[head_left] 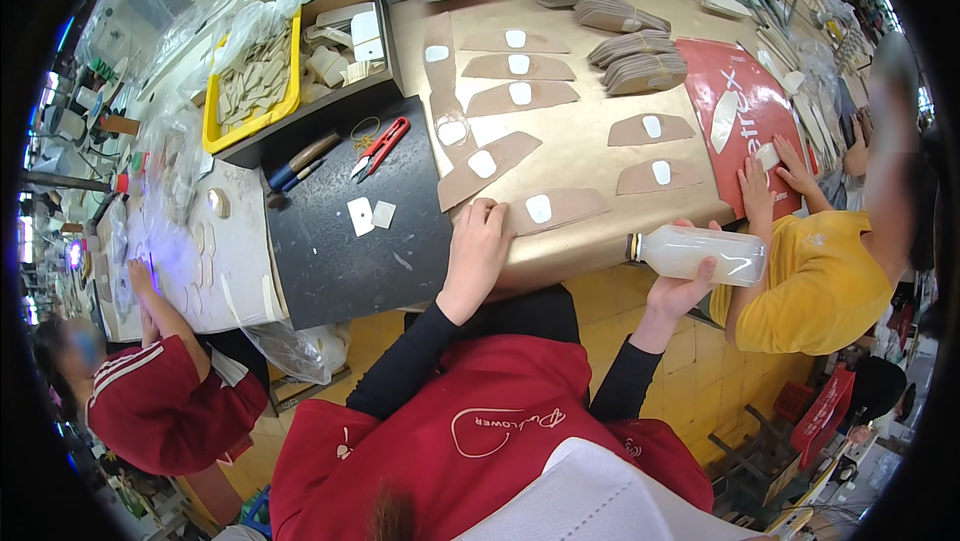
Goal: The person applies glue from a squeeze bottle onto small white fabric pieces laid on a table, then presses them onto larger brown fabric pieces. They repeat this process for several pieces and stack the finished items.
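My left hand [478, 246] rests on the near end of a tan curved leather piece [562, 208] that carries a white oval patch [539, 208]. It lies at the front edge of the brown paper-covered table [585, 151]. My right hand [683, 291] holds a clear plastic bottle of whitish liquid [700, 253] sideways, just off the table's front edge. More tan pieces with white patches [518, 94] lie spread across the paper.
A dark slab [340, 241] on my left holds red scissors [382, 147] and two small white squares. A yellow bin [250, 81] of cut pieces stands behind it. Stacks of tan pieces [640, 66] sit farther back. A person in yellow [815, 276] presses a red sheet [745, 111]; a person in dark red [160, 381] works at left.
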`<action>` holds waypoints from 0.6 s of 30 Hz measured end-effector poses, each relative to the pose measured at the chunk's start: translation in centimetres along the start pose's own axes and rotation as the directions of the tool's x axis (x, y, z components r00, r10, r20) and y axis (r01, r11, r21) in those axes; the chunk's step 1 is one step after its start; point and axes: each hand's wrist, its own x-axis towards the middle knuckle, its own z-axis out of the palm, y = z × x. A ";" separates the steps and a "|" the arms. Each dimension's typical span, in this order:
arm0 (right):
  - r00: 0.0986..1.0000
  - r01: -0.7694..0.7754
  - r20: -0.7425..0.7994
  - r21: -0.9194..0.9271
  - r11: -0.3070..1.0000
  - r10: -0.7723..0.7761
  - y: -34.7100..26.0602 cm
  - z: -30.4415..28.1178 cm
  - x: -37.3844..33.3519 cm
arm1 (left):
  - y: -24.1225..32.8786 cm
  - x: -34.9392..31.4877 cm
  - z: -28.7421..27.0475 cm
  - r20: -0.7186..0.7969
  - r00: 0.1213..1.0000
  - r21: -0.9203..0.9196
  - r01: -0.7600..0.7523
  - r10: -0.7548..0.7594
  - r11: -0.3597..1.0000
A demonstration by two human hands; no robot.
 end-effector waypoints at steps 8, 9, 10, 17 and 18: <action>1.000 0.006 0.012 -0.005 1.000 -0.006 -0.2 -0.5 -0.1 | -0.1 -0.2 -0.3 0.008 0.999 -0.124 -0.044 0.045 0.991; 1.000 0.001 0.011 -0.013 1.000 -0.001 -0.3 -0.5 0.0 | 0.1 -0.1 -0.3 0.026 0.999 -0.130 -0.023 0.026 0.991; 1.000 0.016 0.012 0.002 1.000 -0.016 -0.3 -0.4 0.1 | 0.2 0.3 -0.4 0.024 0.999 -0.264 -0.018 0.025 0.964; 0.986 0.145 0.079 -0.010 0.989 -0.144 -0.3 2.4 1.1 | 0.8 6.1 0.4 0.324 0.925 -0.485 0.342 -0.198 0.805; 0.972 0.208 0.117 -0.036 0.977 -0.202 0.1 3.2 1.4 | 0.7 6.7 0.9 0.376 0.896 -0.489 0.409 -0.237 0.771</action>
